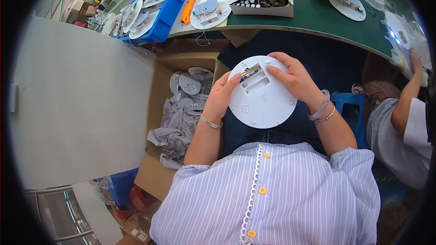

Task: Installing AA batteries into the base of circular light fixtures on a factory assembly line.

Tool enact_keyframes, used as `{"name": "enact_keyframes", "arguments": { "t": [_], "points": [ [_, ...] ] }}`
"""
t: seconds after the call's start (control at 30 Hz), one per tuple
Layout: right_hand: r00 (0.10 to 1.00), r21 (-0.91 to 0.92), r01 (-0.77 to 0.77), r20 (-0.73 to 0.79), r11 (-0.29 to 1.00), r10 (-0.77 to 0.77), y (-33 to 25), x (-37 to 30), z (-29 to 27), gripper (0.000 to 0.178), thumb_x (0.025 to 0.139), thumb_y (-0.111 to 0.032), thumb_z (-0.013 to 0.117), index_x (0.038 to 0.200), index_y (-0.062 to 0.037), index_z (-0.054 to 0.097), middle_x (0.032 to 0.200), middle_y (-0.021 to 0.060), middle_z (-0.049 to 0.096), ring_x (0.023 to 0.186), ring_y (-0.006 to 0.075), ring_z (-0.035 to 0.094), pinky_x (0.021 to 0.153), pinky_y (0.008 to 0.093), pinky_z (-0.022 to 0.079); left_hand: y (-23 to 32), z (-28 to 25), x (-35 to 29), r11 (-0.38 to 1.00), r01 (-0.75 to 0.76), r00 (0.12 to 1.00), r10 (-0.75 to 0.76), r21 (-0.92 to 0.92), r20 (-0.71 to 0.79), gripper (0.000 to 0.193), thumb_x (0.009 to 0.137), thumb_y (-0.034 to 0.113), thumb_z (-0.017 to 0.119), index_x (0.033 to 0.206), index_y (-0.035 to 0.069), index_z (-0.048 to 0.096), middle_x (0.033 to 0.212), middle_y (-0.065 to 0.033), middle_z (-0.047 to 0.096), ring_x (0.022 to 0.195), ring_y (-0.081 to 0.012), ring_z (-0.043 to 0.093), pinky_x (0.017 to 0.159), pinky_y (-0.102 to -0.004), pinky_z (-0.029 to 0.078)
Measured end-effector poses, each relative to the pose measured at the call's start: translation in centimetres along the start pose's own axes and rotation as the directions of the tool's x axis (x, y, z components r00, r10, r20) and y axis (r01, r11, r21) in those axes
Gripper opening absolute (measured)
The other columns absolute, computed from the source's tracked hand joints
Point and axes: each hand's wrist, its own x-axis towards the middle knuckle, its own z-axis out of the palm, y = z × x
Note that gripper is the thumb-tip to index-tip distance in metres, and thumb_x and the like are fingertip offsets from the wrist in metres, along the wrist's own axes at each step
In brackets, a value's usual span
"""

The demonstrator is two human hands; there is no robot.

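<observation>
Between my two hands I hold a round white plastic disc housing (263, 106) above my lap, its open battery compartment facing me. One battery (250, 72) lies in the upper slot; the slot below it shows no battery. My left hand (221, 94) grips the disc's left edge, its thumb at the battery's left end. My right hand (293, 76) holds the upper right edge, with the thumb on the face beside the compartment. The fingers behind the disc are hidden.
Ahead is a green-topped table (313, 20) with a carton of batteries (262, 11), an orange-handled tool (188, 10), white disc units (211, 12) and a blue bin (161, 16). A cardboard box (156, 77) with discs and crumpled paper stands left. Another person's arm (408, 81) works at right.
</observation>
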Motion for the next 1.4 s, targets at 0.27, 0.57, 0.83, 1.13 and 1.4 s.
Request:
{"name": "enact_keyframes", "arguments": {
  "t": [0.27, 0.57, 0.83, 1.13, 1.4],
  "points": [
    [1.000, 0.051, 0.015, 0.023, 0.999, -0.016, -1.3, 0.0, 0.1, 0.029, 0.080, -0.019, 0.051, 0.100, 0.0028, 0.049, 0.085, 0.0123, 0.057, 0.070, 0.0148, 0.056, 0.061, 0.0238, 0.045, 0.3, 0.1, -0.5, 0.996, -0.086, 0.996, 0.086, 0.008, 0.038, 0.030, 0.083, 0.022, 0.052, 0.104, 0.000, 0.050, 0.090, -0.0048, 0.057, 0.077, -0.0090, 0.055, 0.066, -0.0204, 0.045],
    [0.994, -0.094, 0.106, -0.012, 0.990, -0.108, -1.7, 0.3, 0.5, 0.027, 0.080, -0.017, 0.049, 0.099, 0.0024, 0.049, 0.083, 0.0144, 0.058, 0.071, 0.0186, 0.057, 0.063, 0.0258, 0.045, -0.4, 0.2, 0.3, 0.989, -0.141, 0.989, 0.143, 0.041, -0.040, 0.024, 0.081, 0.020, 0.054, 0.094, -0.001, 0.053, 0.080, -0.0042, 0.058, 0.068, -0.0077, 0.055, 0.059, -0.0193, 0.044],
    [0.985, -0.131, 0.151, 0.104, 0.980, -0.138, -1.9, 3.6, 1.0, 0.026, 0.083, -0.021, 0.048, 0.097, 0.0018, 0.050, 0.085, 0.0101, 0.056, 0.078, 0.0141, 0.053, 0.069, 0.0239, 0.043, -0.3, -0.8, 1.0, 0.977, -0.204, 0.970, 0.195, -0.053, -0.145, 0.023, 0.081, 0.016, 0.054, 0.096, -0.001, 0.053, 0.084, -0.0052, 0.058, 0.070, -0.0096, 0.056, 0.061, -0.0205, 0.045],
    [0.849, -0.985, 0.052, -0.045, 0.167, -0.526, 1.6, 15.0, -3.6, 0.019, 0.077, -0.018, 0.044, 0.080, -0.0057, 0.059, 0.079, 0.0093, 0.059, 0.079, 0.0291, 0.054, 0.071, 0.0408, 0.041, -0.8, -2.0, 1.7, 0.897, -0.205, 0.970, 0.133, -0.391, -0.203, 0.029, 0.081, 0.010, 0.050, 0.107, -0.002, 0.048, 0.100, -0.0114, 0.055, 0.088, -0.0184, 0.056, 0.075, -0.0286, 0.046],
    [0.820, -0.739, 0.261, -0.170, 0.621, -0.547, 0.9, 15.4, -4.8, 0.024, 0.082, -0.027, 0.046, 0.082, -0.0044, 0.056, 0.076, 0.0134, 0.060, 0.070, 0.0302, 0.056, 0.061, 0.0363, 0.044, -0.7, -1.8, 2.6, 0.833, -0.131, 0.985, 0.050, -0.537, -0.163, 0.035, 0.087, 0.020, 0.037, 0.116, 0.000, 0.040, 0.111, -0.0115, 0.050, 0.099, -0.0232, 0.051, 0.084, -0.0334, 0.041]
  ]
}}
